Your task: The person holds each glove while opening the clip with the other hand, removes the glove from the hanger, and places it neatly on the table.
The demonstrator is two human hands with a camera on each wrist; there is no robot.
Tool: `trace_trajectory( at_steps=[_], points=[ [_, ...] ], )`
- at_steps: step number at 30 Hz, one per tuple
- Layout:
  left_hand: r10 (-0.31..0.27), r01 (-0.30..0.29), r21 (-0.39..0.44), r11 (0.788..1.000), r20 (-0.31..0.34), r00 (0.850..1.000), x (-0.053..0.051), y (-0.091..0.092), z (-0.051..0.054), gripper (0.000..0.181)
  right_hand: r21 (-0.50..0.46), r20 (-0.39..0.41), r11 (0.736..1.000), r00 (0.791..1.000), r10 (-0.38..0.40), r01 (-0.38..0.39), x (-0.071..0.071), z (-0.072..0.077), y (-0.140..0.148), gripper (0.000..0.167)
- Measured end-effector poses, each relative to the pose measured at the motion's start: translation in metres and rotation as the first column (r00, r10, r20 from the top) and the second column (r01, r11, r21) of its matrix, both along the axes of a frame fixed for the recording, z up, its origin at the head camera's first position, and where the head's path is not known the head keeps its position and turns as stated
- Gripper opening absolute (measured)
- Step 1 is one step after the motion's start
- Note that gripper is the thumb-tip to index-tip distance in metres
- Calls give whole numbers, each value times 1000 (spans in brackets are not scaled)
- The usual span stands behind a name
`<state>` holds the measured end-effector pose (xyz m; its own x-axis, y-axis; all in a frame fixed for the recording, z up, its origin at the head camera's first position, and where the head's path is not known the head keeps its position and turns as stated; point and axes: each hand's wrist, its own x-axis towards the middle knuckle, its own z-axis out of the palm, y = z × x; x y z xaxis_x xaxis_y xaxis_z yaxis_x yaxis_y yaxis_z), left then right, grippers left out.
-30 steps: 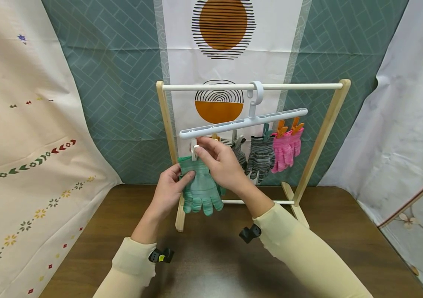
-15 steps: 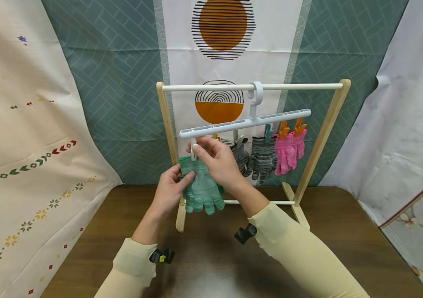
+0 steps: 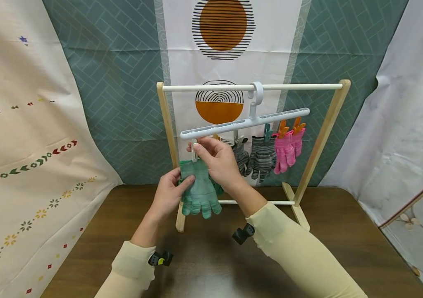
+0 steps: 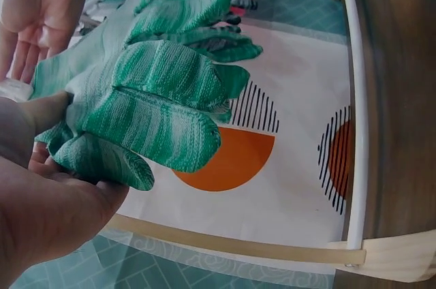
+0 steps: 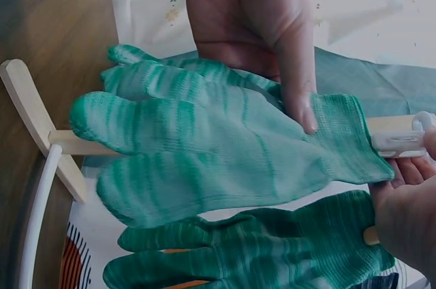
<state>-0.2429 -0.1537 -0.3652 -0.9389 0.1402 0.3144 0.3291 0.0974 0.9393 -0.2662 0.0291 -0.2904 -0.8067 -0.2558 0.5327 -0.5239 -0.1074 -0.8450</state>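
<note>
My left hand (image 3: 165,193) pinches a green striped knit glove (image 3: 200,188) near its cuff, thumb in front and fingers behind. At the cuff's upper edge, my right hand (image 3: 221,163) grips a white clothespin (image 3: 194,152) hanging below the left end of a pale grey hanger (image 3: 233,125). In the right wrist view the clothespin (image 5: 398,143) meets the cuff; how firmly it bites is unclear. A second green glove (image 5: 286,248) hangs behind, partly hidden by the right hand in the head view.
The hanger hooks over the white bar (image 3: 204,87) of a wooden rack (image 3: 321,145). Farther right hang grey-black gloves (image 3: 263,155) under a teal clothespin (image 3: 268,132) and pink gloves (image 3: 285,151) under orange clothespins (image 3: 283,129). A brown table (image 3: 204,260) lies below.
The green glove has dropped slightly, with the left hand still on it. The hanger and its gloves swung a little right, then partly back. The right hand stays at the clothespin.
</note>
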Motion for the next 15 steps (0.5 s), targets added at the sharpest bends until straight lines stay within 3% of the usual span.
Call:
trace_trajectory(
  at_steps=[8, 15],
  points=[
    [1, 0, -25, 1000, 10, 1000, 3, -8, -6, 37, 20, 6, 1000, 1000, -16, 16, -1, -1, -1, 28],
    [38, -37, -16, 999, 12, 999, 5, -22, -14, 37, 26, 4, 1000, 1000, 10, -10, -3, -3, -2, 34]
  ],
)
